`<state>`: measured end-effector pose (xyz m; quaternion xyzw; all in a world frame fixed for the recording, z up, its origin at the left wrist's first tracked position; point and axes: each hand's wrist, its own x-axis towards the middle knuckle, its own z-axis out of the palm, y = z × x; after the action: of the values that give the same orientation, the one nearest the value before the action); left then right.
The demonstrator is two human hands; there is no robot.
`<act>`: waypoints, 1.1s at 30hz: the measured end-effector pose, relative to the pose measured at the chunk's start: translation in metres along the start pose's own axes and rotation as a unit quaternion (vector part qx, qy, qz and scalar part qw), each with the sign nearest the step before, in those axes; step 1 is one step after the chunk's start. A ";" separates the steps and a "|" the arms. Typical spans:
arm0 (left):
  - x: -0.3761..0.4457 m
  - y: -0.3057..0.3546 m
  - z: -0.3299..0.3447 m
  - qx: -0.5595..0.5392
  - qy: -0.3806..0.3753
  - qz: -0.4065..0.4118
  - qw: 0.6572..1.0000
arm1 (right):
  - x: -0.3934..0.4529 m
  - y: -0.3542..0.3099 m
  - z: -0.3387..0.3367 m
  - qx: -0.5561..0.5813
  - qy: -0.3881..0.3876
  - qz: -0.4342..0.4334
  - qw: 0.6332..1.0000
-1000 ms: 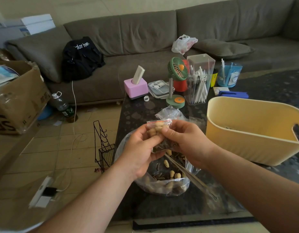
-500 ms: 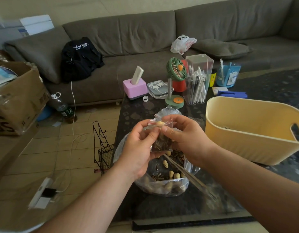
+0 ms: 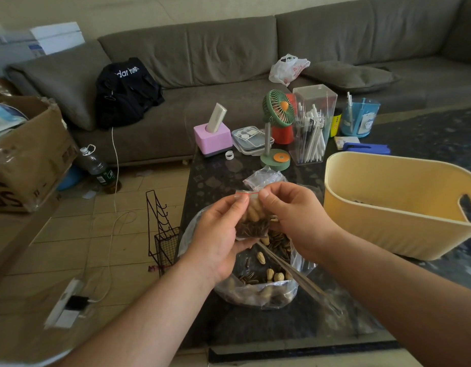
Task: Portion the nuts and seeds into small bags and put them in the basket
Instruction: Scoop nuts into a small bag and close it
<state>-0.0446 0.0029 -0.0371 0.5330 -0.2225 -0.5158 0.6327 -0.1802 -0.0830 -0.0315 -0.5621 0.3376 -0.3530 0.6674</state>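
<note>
Two hands meet over the near part of the dark worktop (image 3: 255, 327), both pinching the red-striped top edge of one small bag (image 3: 251, 221) filled with peanuts above and striped seeds below. Left hand (image 3: 218, 234): its grip is closed tight on the bag, thumb pressed against the strip at the left end, the other fingers curled behind and under the bag so that they cup its lower part. Right hand (image 3: 295, 218): its grip is likewise closed, thumb and forefinger nipping the strip at the right end, the remaining fingers folded down beside the bag. Small bag hangs upright between the hands, directly above a large clear bag (image 3: 261, 287) of loose peanuts and seeds that lies open on the worktop. Long tongs (image 3: 303, 279) rest slanted across that large bag, their far end hidden under the right hand. Right of the hands stands a yellow basket (image 3: 382, 207), near but apart from them; something dark lies inside, too hidden to name.
</note>
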 end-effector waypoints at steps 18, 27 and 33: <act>0.007 -0.004 -0.005 0.021 0.015 0.044 0.999 | -0.001 0.002 0.002 0.071 0.007 0.060 0.996; 0.007 -0.004 -0.003 0.034 0.070 0.080 0.994 | 0.001 -0.001 0.000 0.046 0.028 0.041 0.998; 0.010 -0.005 -0.003 0.045 0.097 0.083 0.991 | 0.003 0.000 -0.004 -0.022 0.025 0.030 0.999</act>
<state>-0.0402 -0.0042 -0.0450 0.5882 -0.2267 -0.3969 0.6672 -0.1823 -0.0876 -0.0318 -0.5574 0.3782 -0.3394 0.6565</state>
